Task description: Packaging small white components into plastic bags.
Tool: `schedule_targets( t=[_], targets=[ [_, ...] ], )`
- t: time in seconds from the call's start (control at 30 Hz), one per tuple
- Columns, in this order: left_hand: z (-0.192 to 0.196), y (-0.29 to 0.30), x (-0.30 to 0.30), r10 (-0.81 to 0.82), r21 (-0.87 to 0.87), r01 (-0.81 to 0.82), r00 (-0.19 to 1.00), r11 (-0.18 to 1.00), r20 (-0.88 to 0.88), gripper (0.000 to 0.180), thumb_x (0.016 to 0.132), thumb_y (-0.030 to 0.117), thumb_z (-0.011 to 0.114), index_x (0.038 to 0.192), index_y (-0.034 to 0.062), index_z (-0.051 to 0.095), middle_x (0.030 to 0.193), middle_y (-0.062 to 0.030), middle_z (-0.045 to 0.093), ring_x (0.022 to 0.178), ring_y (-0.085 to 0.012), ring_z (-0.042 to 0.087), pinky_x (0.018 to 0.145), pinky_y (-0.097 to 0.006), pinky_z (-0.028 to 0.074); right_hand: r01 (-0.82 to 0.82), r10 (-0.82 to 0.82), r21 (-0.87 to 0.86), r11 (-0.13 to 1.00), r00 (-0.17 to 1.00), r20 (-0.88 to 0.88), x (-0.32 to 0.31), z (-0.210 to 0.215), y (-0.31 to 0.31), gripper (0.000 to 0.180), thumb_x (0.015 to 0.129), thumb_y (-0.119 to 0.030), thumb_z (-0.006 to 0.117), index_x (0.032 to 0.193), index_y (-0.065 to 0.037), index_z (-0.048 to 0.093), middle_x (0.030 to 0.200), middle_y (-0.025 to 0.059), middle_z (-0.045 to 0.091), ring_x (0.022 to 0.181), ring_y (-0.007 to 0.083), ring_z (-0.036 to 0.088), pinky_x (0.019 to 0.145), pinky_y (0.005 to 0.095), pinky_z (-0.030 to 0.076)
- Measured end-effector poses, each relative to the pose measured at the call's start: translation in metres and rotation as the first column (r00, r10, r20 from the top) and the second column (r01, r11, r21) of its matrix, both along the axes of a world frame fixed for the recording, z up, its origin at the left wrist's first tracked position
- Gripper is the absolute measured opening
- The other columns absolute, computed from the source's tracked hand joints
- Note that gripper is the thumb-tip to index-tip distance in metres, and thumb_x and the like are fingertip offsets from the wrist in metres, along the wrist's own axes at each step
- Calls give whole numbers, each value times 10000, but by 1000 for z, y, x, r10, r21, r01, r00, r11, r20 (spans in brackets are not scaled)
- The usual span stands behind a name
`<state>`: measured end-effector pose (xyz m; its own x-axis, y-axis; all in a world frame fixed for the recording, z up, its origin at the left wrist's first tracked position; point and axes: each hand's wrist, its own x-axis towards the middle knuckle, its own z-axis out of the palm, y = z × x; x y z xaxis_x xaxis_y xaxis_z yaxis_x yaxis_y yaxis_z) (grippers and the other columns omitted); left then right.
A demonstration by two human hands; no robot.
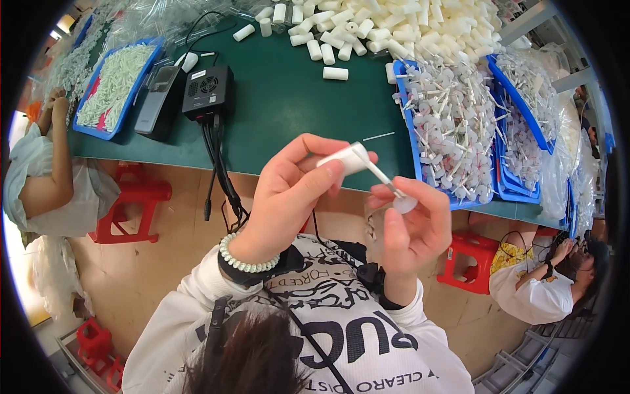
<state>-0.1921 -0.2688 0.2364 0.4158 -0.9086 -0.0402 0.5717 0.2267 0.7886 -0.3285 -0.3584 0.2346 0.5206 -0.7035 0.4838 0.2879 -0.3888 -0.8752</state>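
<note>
Your left hand clamps a white foam-like cylinder by the near edge of the green desk; your right hand pinches a thin white disc-ended plastic stick. Probably best to align both, squeezing lightly.

A wide, dark green tabletop spans the upper part of the view, its near edge bowed by the lens. Below it runs a tan, tiled floor. A red plastic stool stands at the left, and a red, open-sided plastic stool at the right; smaller-looking red plastic stools sit lower left. Pale grey metal bars slant across the upper right. Bright white light fills the far left rim.
</note>
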Motion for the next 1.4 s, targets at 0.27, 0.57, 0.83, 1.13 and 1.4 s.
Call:
schedule_targets(
  t=[0.27, 0.57, 0.83, 1.13, 1.4],
  targets=[
    [6, 10, 2, 85, -18, -84, 991, 996, 99, 175, 885, 26, 550, 1054, -15, 569, 1029, -89, 621, 820, -71, 564, 717, -206, 470, -106, 115, -110, 988, 990, 87, -12, 2, -23, 326, 623, 105, 491, 932, 63, 586, 831, 171, 613, 672, 193, 589, 616, 261, 496],
    [10, 17, 6, 73, -62, -66, 990, 996, 122, 205, 864, -7, 566, 1067, -35, 561, 1065, -112, 609, 886, -101, 580, 755, -226, 496, -114, 137, -191, 975, 985, 107, -14, 0, -32, 327, 600, 98, 493, 906, 62, 601, 815, 177, 635, 666, 213, 606, 584, 278, 500],
    [12, 18, 7, 56, -58, -44, 972, 997, 228, 223, 847, -50, 565, 1069, -43, 555, 1086, -119, 597, 954, -135, 587, 791, -242, 497, -139, 158, -264, 954, 986, 50, -12, 3, -34, 323, 579, 94, 518, 877, 35, 627, 800, 160, 647, 685, 228, 629, 592, 272, 502],
    [8, 14, 4, 74, -66, -47, 850, 997, 522, 264, 809, -99, 595, 1069, -75, 560, 1068, -122, 575, 987, -174, 595, 833, -260, 508, -211, 170, -327, 921, 974, -150, -1, 9, -28, 357, 657, 98, 575, 995, 23, 661, 883, 138, 655, 677, 183, 630, 594, 263, 508],
    [11, 15, 3, 114, -25, -120, 827, 992, 551, 250, 799, -92, 615, 1046, -74, 582, 1033, -135, 613, 903, -178, 637, 751, -241, 542, -245, 266, 265, 933, 963, -46, 1, 11, -11, 287, 793, 22, 645, 1074, 46, 592, 995, 144, 639, 854, 176, 644, 757, 271, 520]
  ],
)
